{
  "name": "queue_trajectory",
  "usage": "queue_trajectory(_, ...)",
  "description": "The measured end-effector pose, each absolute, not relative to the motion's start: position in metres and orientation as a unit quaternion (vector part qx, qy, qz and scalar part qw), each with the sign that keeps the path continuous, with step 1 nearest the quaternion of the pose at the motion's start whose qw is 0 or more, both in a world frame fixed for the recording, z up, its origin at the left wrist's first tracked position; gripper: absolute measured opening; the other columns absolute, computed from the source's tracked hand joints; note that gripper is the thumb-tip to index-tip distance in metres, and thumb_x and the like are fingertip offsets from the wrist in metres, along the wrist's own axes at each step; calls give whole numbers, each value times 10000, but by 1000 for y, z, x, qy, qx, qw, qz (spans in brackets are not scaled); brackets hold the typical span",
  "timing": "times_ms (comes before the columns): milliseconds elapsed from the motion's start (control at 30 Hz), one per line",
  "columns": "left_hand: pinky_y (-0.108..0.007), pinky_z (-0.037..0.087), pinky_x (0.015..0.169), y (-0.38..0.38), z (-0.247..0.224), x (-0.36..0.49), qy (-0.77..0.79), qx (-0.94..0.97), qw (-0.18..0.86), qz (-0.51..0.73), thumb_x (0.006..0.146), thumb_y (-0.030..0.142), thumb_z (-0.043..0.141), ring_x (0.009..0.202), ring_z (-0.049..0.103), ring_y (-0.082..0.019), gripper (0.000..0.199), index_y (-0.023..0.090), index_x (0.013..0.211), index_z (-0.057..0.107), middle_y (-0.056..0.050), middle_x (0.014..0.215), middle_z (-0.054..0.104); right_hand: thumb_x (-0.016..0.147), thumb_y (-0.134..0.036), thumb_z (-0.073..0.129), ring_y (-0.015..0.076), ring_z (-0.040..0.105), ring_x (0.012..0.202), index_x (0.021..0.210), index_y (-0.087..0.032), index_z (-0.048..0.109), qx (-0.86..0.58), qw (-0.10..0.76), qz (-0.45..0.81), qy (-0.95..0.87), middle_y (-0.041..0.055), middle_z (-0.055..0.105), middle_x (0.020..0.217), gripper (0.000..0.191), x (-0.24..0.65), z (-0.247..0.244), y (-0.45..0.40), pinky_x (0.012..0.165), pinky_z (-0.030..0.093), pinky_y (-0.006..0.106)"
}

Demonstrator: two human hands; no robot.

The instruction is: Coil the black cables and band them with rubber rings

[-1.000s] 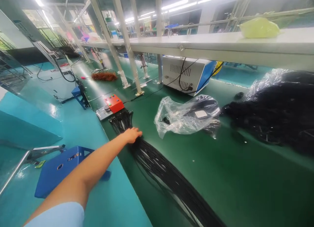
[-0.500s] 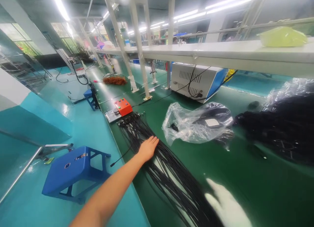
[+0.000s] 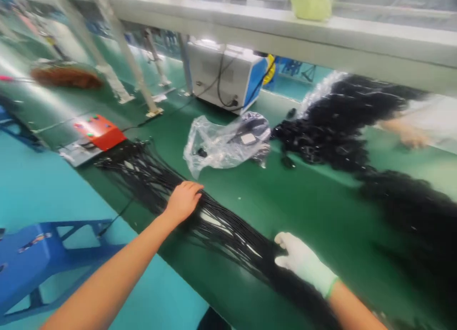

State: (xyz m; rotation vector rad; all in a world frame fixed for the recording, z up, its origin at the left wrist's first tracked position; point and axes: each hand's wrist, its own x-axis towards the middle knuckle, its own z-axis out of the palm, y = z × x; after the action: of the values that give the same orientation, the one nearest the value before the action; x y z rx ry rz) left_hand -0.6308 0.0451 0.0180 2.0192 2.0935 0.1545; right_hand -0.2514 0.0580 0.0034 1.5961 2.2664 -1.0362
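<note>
A long bundle of black cables [image 3: 228, 218] runs slantwise over the green tabletop, from near a red control box down to the lower right. My left hand [image 3: 183, 200], bare, lies over the middle of the bundle with its fingers curled round the far side. White-gloved, my right hand [image 3: 302, 258] is at the bundle's lower part, thumb and fingers apart, with nothing seen between them. Whether its fingertips touch the cables I cannot tell. Connector ends [image 3: 143, 146] fan out at the bundle's far end.
The red control box [image 3: 102, 130] has coloured buttons. Beyond the cables lie a clear plastic bag [image 3: 221, 149] and a large black cable heap [image 3: 332, 125]. Another person's hand [image 3: 414, 137] is beside that heap. A grey machine [image 3: 221, 75] stands under a white shelf [image 3: 250, 23]; a blue stool [image 3: 28, 258] is at left.
The view has swung right and down. My right hand has come further into view at the bundle. My left hand stays on the cables. Another person's hand now shows at right.
</note>
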Motion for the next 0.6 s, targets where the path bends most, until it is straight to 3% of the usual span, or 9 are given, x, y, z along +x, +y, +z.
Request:
queue_trajectory(67,-343,355,986,60,14,-591,656,736,161,48,853,273,536,1155,474,-216,333,275,1186,553,-31,1201,579,669,-136,593,166,552,749,874,-187,558,553,95,-335,757,30,603,848,214,-232,6,43,689,401,254)
queue_trajectory(167,-317,388,910,74,4,-551,603,771,205,20,777,258,644,1012,542,-199,245,282,1019,626,-12,1028,623,809,-207,485,155,534,761,849,-190,547,578,76,-310,751,26,590,825,76,-217,5,39,711,380,247)
queue_trajectory(267,-359,395,868,80,-2,-532,610,767,202,5,817,227,592,965,542,-224,119,237,927,637,-41,955,618,825,-258,500,181,526,880,971,-188,561,602,64,-275,747,53,596,941,173,-197,4,45,780,359,270)
queue_trajectory(400,-361,371,908,78,-3,-500,588,782,205,15,806,290,620,1079,487,-238,279,267,1083,597,-51,1127,572,707,-164,602,211,517,864,981,-184,597,613,85,-242,747,65,597,943,275,-156,5,42,773,342,299)
queue_trajectory(500,-305,379,890,81,-5,-473,566,795,216,17,857,283,552,1005,523,-190,165,271,997,638,-22,1023,610,811,-173,505,209,514,917,990,-180,613,624,82,-223,745,76,605,978,209,-130,4,39,819,336,298)
queue_trajectory(600,-328,388,855,88,-6,-460,586,785,201,10,890,240,477,947,531,-205,180,242,909,657,-34,925,622,904,-216,379,218,509,967,1030,-152,613,648,77,-202,730,107,607,1016,274,-112,4,43,847,331,307)
